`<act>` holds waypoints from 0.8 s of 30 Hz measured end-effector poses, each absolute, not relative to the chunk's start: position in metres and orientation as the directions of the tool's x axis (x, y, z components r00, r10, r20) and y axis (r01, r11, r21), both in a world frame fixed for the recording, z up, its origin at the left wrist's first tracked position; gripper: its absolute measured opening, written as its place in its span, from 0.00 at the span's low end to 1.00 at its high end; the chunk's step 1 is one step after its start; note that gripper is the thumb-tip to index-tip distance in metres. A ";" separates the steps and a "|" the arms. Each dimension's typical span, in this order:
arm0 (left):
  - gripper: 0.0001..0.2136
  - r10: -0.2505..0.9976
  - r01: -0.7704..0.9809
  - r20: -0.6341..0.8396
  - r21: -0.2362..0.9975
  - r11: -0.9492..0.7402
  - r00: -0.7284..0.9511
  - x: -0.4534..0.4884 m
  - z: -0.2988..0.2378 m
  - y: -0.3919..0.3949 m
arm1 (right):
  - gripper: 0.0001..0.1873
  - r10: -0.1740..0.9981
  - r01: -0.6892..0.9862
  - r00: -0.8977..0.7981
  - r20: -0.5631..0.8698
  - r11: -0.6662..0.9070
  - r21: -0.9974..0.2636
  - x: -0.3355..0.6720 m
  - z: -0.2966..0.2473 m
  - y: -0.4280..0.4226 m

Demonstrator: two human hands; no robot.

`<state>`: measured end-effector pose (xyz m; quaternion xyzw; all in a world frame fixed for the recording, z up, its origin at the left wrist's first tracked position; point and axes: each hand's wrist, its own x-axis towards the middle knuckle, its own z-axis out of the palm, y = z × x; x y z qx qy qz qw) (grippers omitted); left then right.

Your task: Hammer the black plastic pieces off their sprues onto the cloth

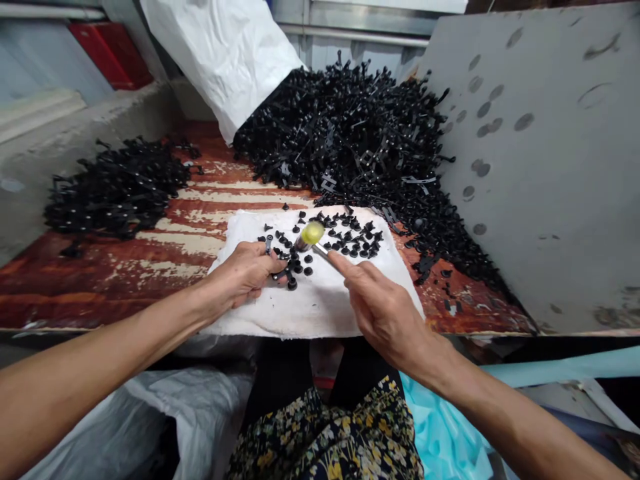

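L hand point(245, 273) rested on a white cotton cloth point(320, 307), fingers curled in tight, narrow; can't tell if it held anything. R hand point(385, 313) had a narrow pinch on a short metal-shafted tool point(313, 235) w/ rounded yellow-green tip, tip just above black plastic studs point(345, 241). Studs were small, matte, round-headed, scattered on the cloth betw. both hands, some touching L fingers. Behind the cloth: big heap of black moulded plastic parts point(345, 140), spiky, tangled, against the mouth of a white woven sack point(220, 60). Smaller heap point(117, 190) to the L. Both on a red-painted board point(100, 280), paint worn, streaky. Grey sheet point(540, 153) w/ round marks sloped up on R. Floral-print fabric point(325, 433) below the board edge.
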<state>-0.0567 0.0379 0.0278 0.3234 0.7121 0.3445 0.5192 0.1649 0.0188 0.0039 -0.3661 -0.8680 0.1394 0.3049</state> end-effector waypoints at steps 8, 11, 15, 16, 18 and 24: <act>0.13 0.822 0.073 -0.505 0.839 0.539 -0.262 -0.054 0.029 0.033 | 0.35 0.696 0.561 -0.594 0.403 0.718 -0.412 0.163 0.004 0.014; 0.13 0.827 0.059 -0.506 0.844 0.534 -0.243 -0.054 0.026 0.033 | 0.35 0.709 0.491 -0.494 0.504 0.706 -0.511 0.163 0.003 0.011; 0.12 0.828 0.058 -0.506 0.844 0.533 -0.242 -0.054 0.027 0.034 | 0.35 0.732 0.524 -0.533 0.425 0.680 -0.513 0.161 0.001 0.011; 0.12 0.827 0.073 -0.509 0.840 0.538 -0.238 -0.054 0.028 0.034 | 0.34 0.731 0.528 -0.559 0.392 0.678 -0.512 0.161 0.002 0.013; 0.11 0.834 0.115 -0.500 0.837 0.534 -0.231 -0.056 0.034 0.031 | 0.31 0.735 0.487 -0.550 0.397 0.668 -0.563 0.164 0.004 0.015; 0.12 0.877 0.163 -0.480 0.863 0.477 -0.026 -0.064 0.041 0.009 | 0.23 0.936 0.338 -0.198 0.291 0.344 -0.876 0.175 0.002 0.014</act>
